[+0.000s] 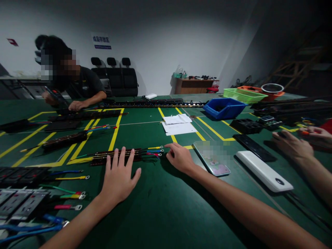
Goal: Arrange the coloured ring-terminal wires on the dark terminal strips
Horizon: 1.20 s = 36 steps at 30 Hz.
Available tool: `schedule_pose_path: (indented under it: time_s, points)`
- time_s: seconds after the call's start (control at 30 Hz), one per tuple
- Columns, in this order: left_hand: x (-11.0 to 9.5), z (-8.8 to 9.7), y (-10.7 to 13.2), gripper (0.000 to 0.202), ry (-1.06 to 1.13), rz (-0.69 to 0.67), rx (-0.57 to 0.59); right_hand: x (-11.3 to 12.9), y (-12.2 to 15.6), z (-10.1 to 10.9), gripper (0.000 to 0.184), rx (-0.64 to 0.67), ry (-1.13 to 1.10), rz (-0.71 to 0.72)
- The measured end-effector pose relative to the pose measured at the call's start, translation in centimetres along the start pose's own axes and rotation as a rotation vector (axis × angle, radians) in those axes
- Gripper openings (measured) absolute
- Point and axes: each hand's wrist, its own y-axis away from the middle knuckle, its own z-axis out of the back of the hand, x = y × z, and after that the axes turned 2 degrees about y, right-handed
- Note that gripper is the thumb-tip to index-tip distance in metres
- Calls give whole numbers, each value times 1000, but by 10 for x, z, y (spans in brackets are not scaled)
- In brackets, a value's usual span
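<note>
From my end I see the left hand (119, 180) opened wide, fingers spread over the wired strip (100, 159), with nothing closed in its grasp; whether the palm bears on the table I can't tell. The strip lies on the green table (155, 214), left of centre, its leads pointing right. The right hand (179, 157) is loosely curled, index finger just beside the ring terminals (161, 148) at the lead ends; I can't tell whether it touches or grips one. To its right I have a phone (211, 159), then a white power bank (264, 171). White papers (178, 126) lie beyond the right hand, with a blue bin (225, 109) farther right. At the far left a co-worker (88, 83) leans over the table; another person's hand (293, 145) rests at the right.
</note>
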Motion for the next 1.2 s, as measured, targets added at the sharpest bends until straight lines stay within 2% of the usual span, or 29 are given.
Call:
schedule_pose_path:
  time_s: [0.13, 0.23, 0.33, 0.5, 0.6, 0.7, 0.83, 1.03, 1.1, 1.2]
  points:
    - [0, -2, 0, 72, 14, 1, -11, 1, -4, 0, 33, -41, -187, 111]
    - [1, -3, 0, 73, 8, -1, -9, 7, -6, 3, 48, -69, -382, 206]
    - [2, -4, 1, 72, -1, -7, -12, 11, -5, 1, 60, -70, -460, 205]
    - [2, -3, 1, 72, -13, -11, -1, 4, -1, -3, 39, -242, -373, 39]
    - [2, -3, 1, 72, -3, -6, 4, 1, 3, -3, 33, -291, -330, 46]
    - [1, -2, 1, 72, 10, -5, -1, 2, 6, -5, 28, -265, -252, 134]
    - [0, -2, 2, 71, 23, 0, -10, 4, 8, -7, 26, -141, -162, 183]
    - [0, -1, 2, 70, 39, 0, -6, 2, 4, -4, 22, -174, -219, 25]
    - [0, 1, 2, 71, 43, 2, 4, 2, 3, -4, 25, -143, -273, 35]
    - [-1, 2, 1, 71, 51, 1, -1, 3, 3, -2, 38, -91, -381, 132]
